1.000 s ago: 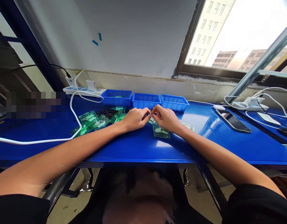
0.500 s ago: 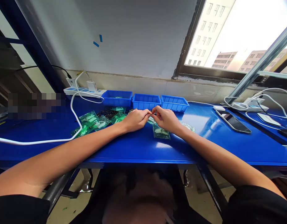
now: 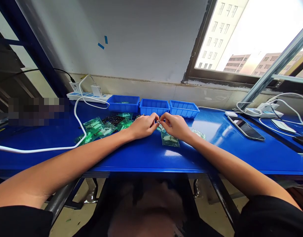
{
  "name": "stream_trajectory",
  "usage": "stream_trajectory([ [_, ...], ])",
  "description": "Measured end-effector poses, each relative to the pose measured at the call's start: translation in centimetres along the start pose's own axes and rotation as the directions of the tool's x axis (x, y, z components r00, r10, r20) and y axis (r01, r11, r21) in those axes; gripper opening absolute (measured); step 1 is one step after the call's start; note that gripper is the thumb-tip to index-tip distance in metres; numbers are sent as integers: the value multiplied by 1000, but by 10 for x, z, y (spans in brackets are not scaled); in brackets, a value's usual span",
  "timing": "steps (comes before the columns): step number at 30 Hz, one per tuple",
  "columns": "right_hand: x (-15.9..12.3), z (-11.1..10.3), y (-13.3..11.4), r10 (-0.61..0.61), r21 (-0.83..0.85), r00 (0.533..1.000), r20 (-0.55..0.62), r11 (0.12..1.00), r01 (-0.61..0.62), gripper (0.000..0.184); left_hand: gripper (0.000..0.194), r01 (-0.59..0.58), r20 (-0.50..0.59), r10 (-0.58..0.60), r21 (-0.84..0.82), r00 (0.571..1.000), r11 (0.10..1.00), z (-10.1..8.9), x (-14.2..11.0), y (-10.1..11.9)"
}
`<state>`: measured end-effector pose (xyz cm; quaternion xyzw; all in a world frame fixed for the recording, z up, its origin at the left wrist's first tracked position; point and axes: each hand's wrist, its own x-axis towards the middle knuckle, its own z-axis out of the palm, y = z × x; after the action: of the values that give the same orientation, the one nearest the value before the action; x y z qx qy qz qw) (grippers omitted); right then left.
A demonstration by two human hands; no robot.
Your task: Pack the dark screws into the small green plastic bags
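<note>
Three blue bins bound my working space at the back in the head view: the left bin [image 3: 124,104], the middle bin [image 3: 154,107] and the right bin [image 3: 184,109], side by side near the wall [image 3: 141,39]. My side of the blue counter [image 3: 141,158] ends in a straight front edge below my forearms. Open room lies between that edge and my hands, and more to the right, between my right forearm and the phone [image 3: 246,127]. On the left I have less, with green-tinted bags [image 3: 93,125], dark pieces [image 3: 111,119] and a white cable [image 3: 43,150] beside my left forearm.

The small piece [image 3: 158,122] I work on sits between my fingertips, in front of the middle bin. It seems to reach crosswise from one hand to the other, but it is too small for me to tell its long axis or which end points where.

My left hand [image 3: 144,126] is closed to a pinch on it, thumb and forefinger bent together. My right hand [image 3: 175,125] pinches it from the other side, fingers curled, just beyond a bag of white strips [image 3: 170,139] lying flat.
</note>
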<state>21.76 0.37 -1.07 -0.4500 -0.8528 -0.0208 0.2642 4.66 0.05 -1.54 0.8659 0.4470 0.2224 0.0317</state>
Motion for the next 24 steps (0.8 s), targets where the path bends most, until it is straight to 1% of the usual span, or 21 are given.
stream_trajectory([
  [7,0,1,0,0,2,1000,-23,1000,0,12,18,-39,30,38,35,999,999,0,1,-2],
  [17,0,1,0,5,11,1000,-25,1000,-5,11,14,-65,24,64,31,998,997,1,1,-4],
  [24,0,1,1,-27,17,1000,-14,999,27,11,13,-73,16,72,45,997,996,1,1,-2],
])
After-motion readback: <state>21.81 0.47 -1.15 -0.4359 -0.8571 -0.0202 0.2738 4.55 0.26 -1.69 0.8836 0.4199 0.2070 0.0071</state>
